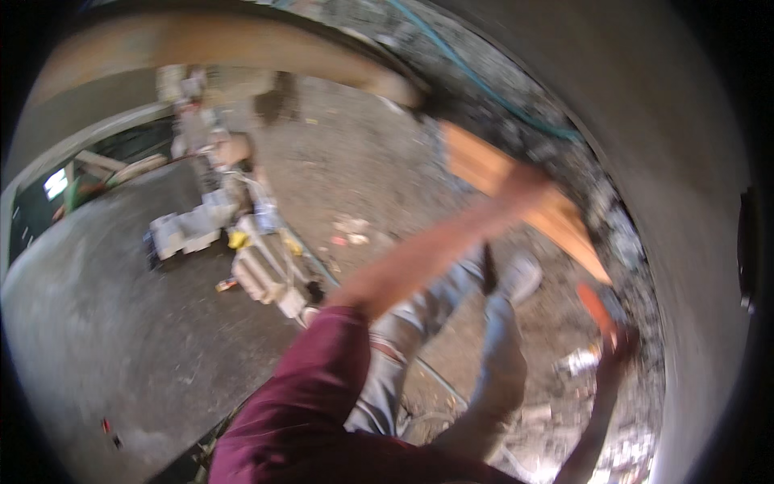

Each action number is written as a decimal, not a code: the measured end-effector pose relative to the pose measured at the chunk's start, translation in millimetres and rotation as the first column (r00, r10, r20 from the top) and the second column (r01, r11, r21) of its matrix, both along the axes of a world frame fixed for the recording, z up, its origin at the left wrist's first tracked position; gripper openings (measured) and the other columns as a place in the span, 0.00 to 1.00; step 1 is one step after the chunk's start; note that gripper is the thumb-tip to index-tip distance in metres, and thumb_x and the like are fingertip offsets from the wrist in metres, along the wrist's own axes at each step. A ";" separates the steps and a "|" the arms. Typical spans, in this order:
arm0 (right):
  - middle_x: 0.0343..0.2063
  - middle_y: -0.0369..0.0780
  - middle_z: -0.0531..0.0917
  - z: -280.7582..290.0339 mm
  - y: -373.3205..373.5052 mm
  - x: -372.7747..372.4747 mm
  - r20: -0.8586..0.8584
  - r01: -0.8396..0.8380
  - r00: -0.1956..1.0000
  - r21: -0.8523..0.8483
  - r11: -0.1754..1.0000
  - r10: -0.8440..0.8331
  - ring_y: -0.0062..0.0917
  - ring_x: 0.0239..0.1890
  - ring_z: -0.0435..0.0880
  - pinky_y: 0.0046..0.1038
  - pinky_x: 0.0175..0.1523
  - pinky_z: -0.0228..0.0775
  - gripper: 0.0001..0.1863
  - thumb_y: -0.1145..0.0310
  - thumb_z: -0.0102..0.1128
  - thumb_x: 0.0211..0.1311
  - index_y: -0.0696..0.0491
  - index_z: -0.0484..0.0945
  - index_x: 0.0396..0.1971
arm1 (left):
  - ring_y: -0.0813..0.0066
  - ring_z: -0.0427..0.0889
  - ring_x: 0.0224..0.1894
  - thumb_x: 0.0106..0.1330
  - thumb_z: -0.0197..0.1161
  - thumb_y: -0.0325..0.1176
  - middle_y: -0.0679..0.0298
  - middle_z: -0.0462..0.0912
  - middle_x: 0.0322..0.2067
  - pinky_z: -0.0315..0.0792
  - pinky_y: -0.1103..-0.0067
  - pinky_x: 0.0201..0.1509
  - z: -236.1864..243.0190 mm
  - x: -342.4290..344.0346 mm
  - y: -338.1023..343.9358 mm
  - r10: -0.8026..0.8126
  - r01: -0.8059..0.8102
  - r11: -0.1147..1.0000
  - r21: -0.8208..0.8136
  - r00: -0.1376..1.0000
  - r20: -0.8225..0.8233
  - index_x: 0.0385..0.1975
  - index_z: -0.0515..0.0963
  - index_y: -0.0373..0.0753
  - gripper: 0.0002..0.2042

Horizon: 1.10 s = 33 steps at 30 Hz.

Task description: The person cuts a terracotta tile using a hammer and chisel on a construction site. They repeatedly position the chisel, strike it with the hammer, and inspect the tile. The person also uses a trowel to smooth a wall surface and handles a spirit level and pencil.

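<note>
My left arm, in a maroon sleeve, reaches across to the right. My left hand (528, 187) is closed at the edge of an orange-brown wooden board (564, 230), its fingers blurred by motion. The board slants from the upper middle down toward the right wall. Lower right, my right hand (621, 342) is closed around an orange tool (595, 306) with a greyish part beside it; blur hides its exact kind.
A grey wall (693, 242) curves along the right, with rubble (625, 230) and a teal hose (484, 81) at its foot. A thick wooden beam (218, 40) crosses the upper left. Pale broken blocks (189, 230) lie along a smooth grey slab (105, 298).
</note>
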State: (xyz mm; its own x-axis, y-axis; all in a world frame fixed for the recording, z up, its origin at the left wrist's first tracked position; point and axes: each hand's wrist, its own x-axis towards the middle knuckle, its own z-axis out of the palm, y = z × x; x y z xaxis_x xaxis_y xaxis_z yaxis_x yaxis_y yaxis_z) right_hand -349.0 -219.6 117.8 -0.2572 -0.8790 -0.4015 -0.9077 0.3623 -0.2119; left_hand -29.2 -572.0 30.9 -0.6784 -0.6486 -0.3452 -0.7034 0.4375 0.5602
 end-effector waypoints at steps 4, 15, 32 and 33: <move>0.51 0.50 0.73 -3.1 -32.5 26.1 0.002 -0.078 0.997 0.092 0.993 0.078 0.49 0.57 0.71 0.50 0.60 0.64 0.24 0.74 0.60 0.59 0.53 0.73 0.58 | 0.56 0.83 0.47 0.57 0.65 0.33 0.54 0.83 0.40 0.79 0.63 0.48 42.7 -104.5 27.2 -0.100 0.100 0.994 0.054 0.995 -0.007 0.36 0.84 0.42 0.09; 0.56 0.50 0.75 -226.8 -89.6 -4.9 -0.204 -0.139 0.974 -0.204 0.969 0.097 0.48 0.58 0.74 0.44 0.59 0.69 0.22 0.70 0.53 0.69 0.52 0.70 0.62 | 0.63 0.78 0.50 0.58 0.61 0.34 0.62 0.81 0.44 0.72 0.72 0.51 -23.2 -231.9 71.1 -0.002 -0.064 0.958 -0.279 0.973 -0.229 0.38 0.84 0.42 0.11; 0.46 0.51 0.80 -110.8 -68.6 100.4 -0.024 0.011 1.000 0.120 0.993 -0.008 0.39 0.45 0.83 0.44 0.49 0.75 0.18 0.68 0.45 0.69 0.59 0.73 0.55 | 0.45 0.80 0.49 0.66 0.54 0.32 0.46 0.78 0.52 0.75 0.57 0.51 238.9 414.3 400.3 0.645 -0.706 0.704 0.078 0.680 0.349 0.60 0.71 0.44 0.21; 0.45 0.50 0.81 -70.7 -79.0 108.5 0.004 -0.033 0.999 0.172 0.985 0.033 0.38 0.44 0.83 0.43 0.47 0.75 0.18 0.68 0.45 0.68 0.58 0.74 0.53 | 0.44 0.82 0.46 0.66 0.53 0.33 0.45 0.81 0.47 0.76 0.56 0.47 267.9 426.6 438.5 0.563 -0.769 0.602 0.217 0.601 0.567 0.61 0.71 0.46 0.22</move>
